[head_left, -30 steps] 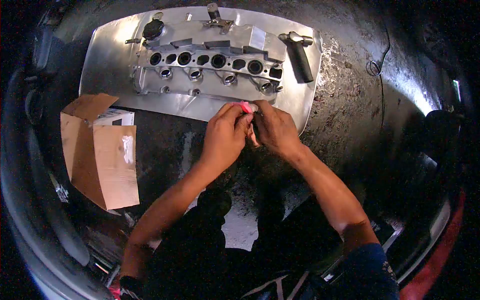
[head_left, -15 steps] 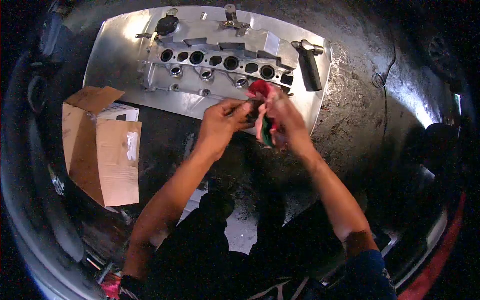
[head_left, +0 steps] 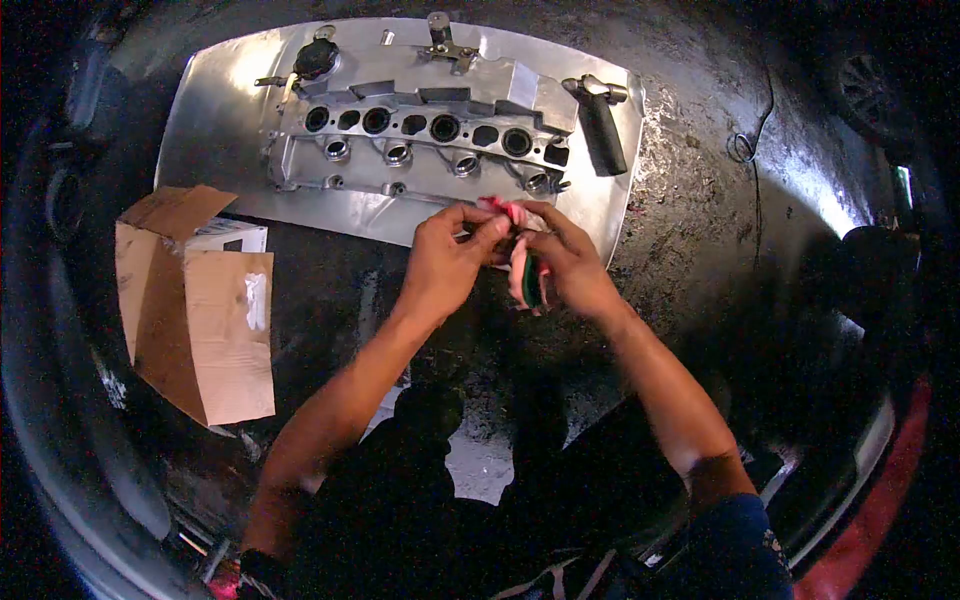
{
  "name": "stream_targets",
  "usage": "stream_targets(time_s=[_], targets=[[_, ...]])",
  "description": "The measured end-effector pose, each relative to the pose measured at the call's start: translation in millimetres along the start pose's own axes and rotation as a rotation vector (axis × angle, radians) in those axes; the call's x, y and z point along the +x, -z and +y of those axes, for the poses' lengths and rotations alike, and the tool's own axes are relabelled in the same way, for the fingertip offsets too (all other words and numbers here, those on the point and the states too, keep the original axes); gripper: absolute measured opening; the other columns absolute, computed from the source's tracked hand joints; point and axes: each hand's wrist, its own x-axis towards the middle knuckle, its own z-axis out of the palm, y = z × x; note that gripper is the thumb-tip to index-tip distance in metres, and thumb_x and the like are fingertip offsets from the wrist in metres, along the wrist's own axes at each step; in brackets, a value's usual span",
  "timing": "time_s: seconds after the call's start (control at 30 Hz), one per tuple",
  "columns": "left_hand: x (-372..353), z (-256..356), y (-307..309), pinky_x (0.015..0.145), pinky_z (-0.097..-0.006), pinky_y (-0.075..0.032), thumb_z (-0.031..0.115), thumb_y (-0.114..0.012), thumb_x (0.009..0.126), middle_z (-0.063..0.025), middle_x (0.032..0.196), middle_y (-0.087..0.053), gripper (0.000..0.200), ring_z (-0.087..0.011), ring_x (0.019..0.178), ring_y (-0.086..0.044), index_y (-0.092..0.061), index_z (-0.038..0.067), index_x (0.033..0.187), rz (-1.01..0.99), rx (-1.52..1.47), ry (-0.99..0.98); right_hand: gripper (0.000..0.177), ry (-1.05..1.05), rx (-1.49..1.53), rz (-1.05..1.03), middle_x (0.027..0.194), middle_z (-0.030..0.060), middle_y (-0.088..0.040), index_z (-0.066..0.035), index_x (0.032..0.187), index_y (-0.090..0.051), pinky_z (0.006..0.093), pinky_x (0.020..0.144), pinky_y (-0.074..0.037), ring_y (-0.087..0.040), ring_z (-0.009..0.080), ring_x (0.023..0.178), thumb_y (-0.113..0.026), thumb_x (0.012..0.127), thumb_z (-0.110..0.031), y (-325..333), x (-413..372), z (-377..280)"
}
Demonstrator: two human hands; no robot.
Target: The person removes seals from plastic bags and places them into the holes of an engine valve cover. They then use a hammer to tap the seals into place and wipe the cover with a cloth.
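Note:
My right hand [head_left: 572,262] is closed on a crumpled rag [head_left: 520,272] in pink, red and green, part of it hanging below the fingers. My left hand [head_left: 445,262] meets it from the other side, thumb and fingertips pinched together at the rag's edge. Whatever sits between those left fingertips is small, dark and mostly hidden. Just beyond both hands lies a silver metal engine cover [head_left: 470,95] with a row of round and oval ports, a black cap [head_left: 317,60] at its far left.
The engine cover rests on a shiny metal sheet [head_left: 215,130]. A tool with a black grip and metal head [head_left: 600,130] lies at the sheet's right. To the left stands an open cardboard box [head_left: 230,345] with a white carton [head_left: 240,238] inside. A thin cable [head_left: 757,190] crosses the dark floor.
My right hand has slowed from a blur, and its fingers now come together with the left fingertips at the rag. Less red cloth shows above the hands. The view has shifted slightly.

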Motion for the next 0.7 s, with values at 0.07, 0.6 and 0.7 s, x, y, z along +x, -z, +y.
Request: stream_targets(time_s=[0.07,0.6,0.7], targets=[[4,-3,4,0.078,-0.0284,-0.058,0.023,-0.074,0.099,-0.0082,0.097,-0.073,0.026,-0.0129,0.086,-0.069,-0.069,-0.002,0.104,0.021,-0.215,0.048,0.049,-0.050,0.325,0.047,0.100,0.0072,-0.068,-0.007,0.152,-0.045,0.0365,0.073,-0.059,-0.069,0.0202,0.084,-0.056,0.107,-0.025,4,2,5],[-15,35,-8,0.086,-0.0343,-0.056,0.019,-0.078,0.092,-0.0129,0.116,-0.069,0.047,-0.0223,0.097,-0.071,-0.064,0.010,0.135,-0.061,0.640,-0.243,0.028,0.075,-0.193,0.101,0.075,0.0024,-0.063,-0.001,0.115,-0.068,0.0272,0.056,-0.047,-0.057,0.0103,0.063,-0.069,0.102,-0.026,-1,-9,0],[-5,12,2,0.077,-0.0347,-0.056,0.019,-0.080,0.088,-0.0117,0.112,-0.069,0.057,-0.0222,0.089,-0.070,-0.060,0.012,0.141,-0.124,0.785,-0.562,0.032,-0.016,-0.155,0.090,0.073,0.0010,-0.063,-0.001,0.111,-0.069,0.0267,0.053,-0.045,-0.056,0.0093,0.059,-0.068,0.103,-0.031,-3,-13,-6]])
